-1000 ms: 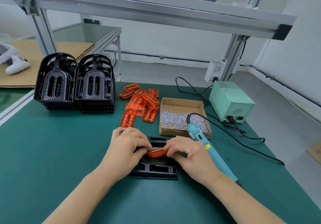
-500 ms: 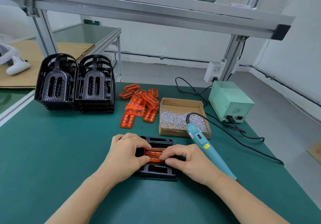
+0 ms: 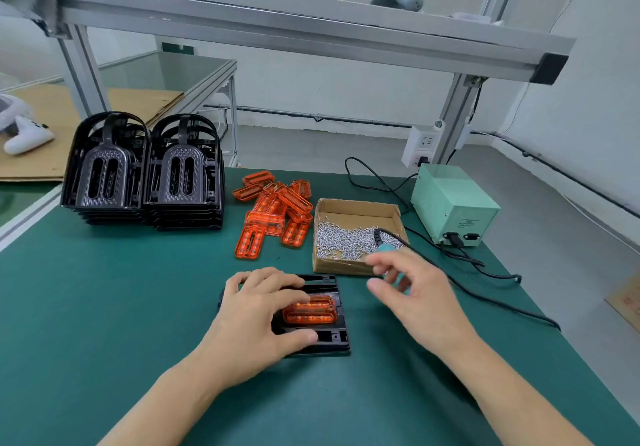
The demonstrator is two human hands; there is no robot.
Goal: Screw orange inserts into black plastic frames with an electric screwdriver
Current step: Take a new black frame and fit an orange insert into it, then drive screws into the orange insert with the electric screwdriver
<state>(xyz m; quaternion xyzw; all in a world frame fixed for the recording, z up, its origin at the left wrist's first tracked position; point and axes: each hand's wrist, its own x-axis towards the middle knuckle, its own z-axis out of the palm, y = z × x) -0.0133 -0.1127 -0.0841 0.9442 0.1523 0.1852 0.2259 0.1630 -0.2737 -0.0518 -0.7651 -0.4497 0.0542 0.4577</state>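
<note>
Lifting off the translucent orange plastic insert [image 3: 309, 310], my empty, loose-fingered right hand [image 3: 412, 293] nears the teal screwdriver [image 3: 384, 249] behind it while my left hand [image 3: 258, 321] presses the flat black plastic frame [image 3: 332, 336].

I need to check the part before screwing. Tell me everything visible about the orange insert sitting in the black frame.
The orange insert is a translucent orange plastic piece, a rounded rectangle with two long parallel slots. It lies flat, long side left to right, seated in the recess of the black frame, which lies on the green mat. The left hand rests on the frame, its fingertips touching the insert's left end. No screws can be made out in it.
</note>
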